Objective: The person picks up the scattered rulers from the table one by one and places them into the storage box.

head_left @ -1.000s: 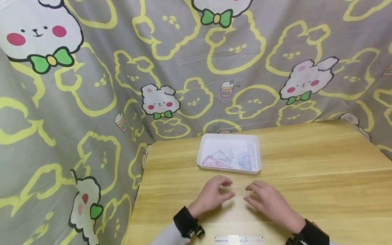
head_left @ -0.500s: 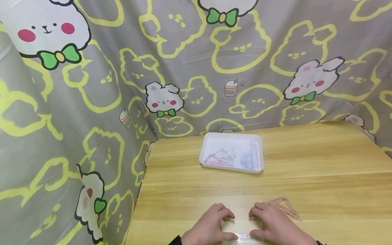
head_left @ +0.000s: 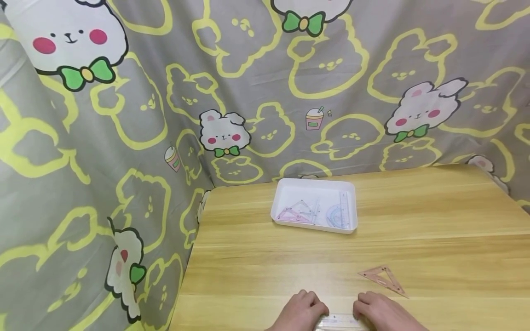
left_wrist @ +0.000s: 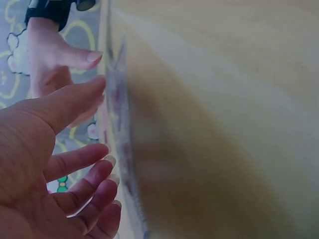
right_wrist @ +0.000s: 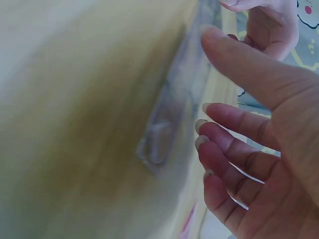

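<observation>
Ruler: clear plastic, flat at table's near edge.

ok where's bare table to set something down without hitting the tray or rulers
Free: the wide right side of the table, past the tray and behind the triangle; also the strip between tray and hands. Crowded: the near edge, where the left hand and right hand flank the ruler.
</observation>
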Demonstrator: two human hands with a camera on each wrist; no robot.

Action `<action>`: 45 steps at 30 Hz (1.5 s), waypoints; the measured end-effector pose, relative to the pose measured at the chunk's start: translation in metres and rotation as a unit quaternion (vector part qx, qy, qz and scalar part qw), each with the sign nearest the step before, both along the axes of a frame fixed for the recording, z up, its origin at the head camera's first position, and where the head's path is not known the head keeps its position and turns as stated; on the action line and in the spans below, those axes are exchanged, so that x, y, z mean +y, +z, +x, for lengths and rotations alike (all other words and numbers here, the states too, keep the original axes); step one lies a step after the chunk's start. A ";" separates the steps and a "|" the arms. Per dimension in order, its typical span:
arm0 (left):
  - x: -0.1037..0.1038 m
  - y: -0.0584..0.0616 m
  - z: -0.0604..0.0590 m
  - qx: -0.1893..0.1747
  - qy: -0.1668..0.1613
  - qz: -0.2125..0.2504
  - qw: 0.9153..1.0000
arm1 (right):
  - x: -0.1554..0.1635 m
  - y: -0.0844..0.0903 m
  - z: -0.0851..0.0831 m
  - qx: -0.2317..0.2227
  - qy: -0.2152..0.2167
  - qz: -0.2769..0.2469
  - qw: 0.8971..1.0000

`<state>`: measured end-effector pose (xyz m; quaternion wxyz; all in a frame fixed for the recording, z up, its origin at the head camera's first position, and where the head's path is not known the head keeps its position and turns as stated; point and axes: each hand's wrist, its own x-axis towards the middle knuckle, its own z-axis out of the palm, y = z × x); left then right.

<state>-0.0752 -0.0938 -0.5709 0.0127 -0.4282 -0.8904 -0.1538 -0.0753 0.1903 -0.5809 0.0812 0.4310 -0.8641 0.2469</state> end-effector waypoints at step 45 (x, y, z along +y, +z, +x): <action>0.001 0.021 -0.034 -0.378 0.085 0.301 0.871 | 0.001 0.013 -0.010 -0.033 -0.121 -0.103 0.987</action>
